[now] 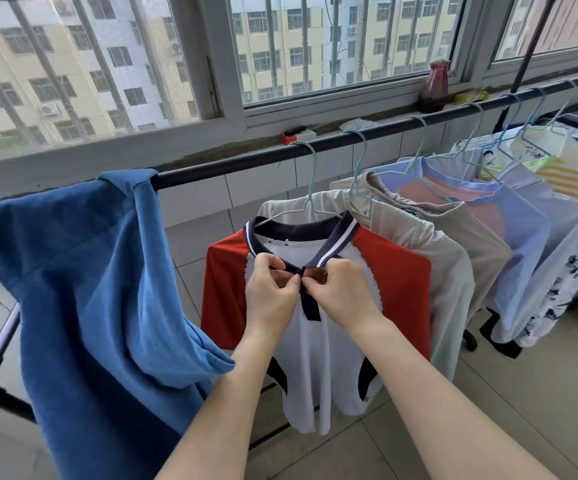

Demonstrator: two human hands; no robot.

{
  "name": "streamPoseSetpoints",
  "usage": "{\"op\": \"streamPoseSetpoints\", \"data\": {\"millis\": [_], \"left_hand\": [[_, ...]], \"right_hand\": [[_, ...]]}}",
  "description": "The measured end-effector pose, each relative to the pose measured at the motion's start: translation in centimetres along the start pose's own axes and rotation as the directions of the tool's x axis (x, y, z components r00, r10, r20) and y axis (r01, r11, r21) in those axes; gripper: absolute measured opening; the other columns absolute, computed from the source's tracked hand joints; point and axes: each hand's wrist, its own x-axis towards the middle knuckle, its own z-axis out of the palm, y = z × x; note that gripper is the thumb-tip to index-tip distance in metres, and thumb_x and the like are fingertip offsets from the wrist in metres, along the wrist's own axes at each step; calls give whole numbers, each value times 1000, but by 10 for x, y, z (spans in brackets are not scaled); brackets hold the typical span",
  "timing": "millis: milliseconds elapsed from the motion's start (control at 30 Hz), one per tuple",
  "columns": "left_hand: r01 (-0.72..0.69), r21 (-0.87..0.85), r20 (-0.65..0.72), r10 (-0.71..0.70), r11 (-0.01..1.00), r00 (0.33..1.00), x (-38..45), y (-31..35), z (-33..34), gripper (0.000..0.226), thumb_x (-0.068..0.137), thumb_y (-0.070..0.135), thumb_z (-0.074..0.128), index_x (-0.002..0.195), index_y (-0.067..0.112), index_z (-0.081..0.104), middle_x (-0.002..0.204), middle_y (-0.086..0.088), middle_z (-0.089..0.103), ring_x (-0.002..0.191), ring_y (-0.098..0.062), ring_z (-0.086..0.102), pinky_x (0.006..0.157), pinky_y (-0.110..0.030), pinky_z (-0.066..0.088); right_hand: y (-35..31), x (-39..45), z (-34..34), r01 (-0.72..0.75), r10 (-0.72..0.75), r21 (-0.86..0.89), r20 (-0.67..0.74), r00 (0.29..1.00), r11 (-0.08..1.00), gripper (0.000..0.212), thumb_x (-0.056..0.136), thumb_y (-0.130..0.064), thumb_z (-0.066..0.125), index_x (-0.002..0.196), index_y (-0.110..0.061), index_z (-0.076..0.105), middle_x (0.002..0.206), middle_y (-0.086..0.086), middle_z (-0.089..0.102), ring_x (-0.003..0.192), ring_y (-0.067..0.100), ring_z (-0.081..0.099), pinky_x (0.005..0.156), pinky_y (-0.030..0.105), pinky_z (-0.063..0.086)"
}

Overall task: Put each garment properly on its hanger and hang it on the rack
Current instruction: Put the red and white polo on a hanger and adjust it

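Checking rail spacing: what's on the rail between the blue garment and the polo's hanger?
Nothing: in the head view the rail runs bare from the blue garment to the hook of the polo's hanger. Behind that stretch are only the tiled wall and sill.

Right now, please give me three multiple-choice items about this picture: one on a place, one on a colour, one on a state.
1. Where is the blue garment?
A. draped over the rail
B. on a hanger
C. on the floor

2. What colour are the polo shirt's sleeves?
A. green
B. red
C. yellow

3. What are the hands doing?
A. hanging idle
B. lifting a hanger
C. pinching the shirt's placket

Answers:
1 A: it lies over the black rail, without a hanger.
2 B: both sleeves are red.
3 C: the left hand and right hand meet at the collar opening.
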Motion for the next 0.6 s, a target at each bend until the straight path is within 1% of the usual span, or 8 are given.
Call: {"op": "streamPoseSetpoints", "data": {"millis": [67,167,233,300,400,500,600], "left_hand": [[77,-94,-5,-78,993,997,0,0,1,34,73,-1,71,82,22,47,74,-5,69,70,-19,65,79,-48,56],[195,-304,-16,-209,933,978,-2,-2,5,30,60,6,65,79,20,47,72,-7,63,70,-21,58,81,-55,53],[210,-381,21,-218,900,976,-3,-4,7,31,67,-3,66,82,17,49,77,-10,66,75,-24,61,85,-54,54],[175,-352,52,-168,919,984,-4,-5,6,30,76,-11,66,89,13,53,81,-8,69,77,-20,66,84,-45,56],[57,-224,70,-43,973,997,-1,-6,2,27,79,-9,68,92,12,57,77,-2,70,74,-11,68,73,-30,56],[-38,-140,79,49,989,996,3,-10,0,30,79,-7,67,89,17,52,77,-8,71,69,-11,66,65,-23,51],[-62,-154,94,77,986,993,3,-13,0,33,81,-7,67,90,19,49,74,-8,71,64,-11,64,61,-21,49]], "right_hand": [[-2,-1,-1,25,-25,-42,13,1000,999,23,86,-21,65,80,1,69,84,14,69,85,30,63,78,38,47],[-8,-4,-2,65,-65,-84,2,998,994,22,90,-17,62,80,2,66,89,18,67,89,31,60,76,32,40],[-7,-4,-1,73,-75,-93,-13,997,993,20,90,-17,62,85,1,68,92,17,68,91,30,61,76,31,40],[-5,-4,-1,78,-81,-96,-27,996,992,19,90,-18,63,87,0,70,92,16,68,91,30,61,76,31,42],[-5,-3,-1,96,-101,-99,-40,994,990,18,90,-17,63,89,-1,71,92,16,68,91,30,62,79,37,48],[-3,-2,-1,79,-81,-79,-20,997,994,17,87,-17,65,83,-2,70,87,14,69,87,28,62,77,37,48],[4,2,-5,13,-16,71,33,999,997,16,81,-16,68,71,-4,68,70,8,70,73,24,66,70,38,51]]}}
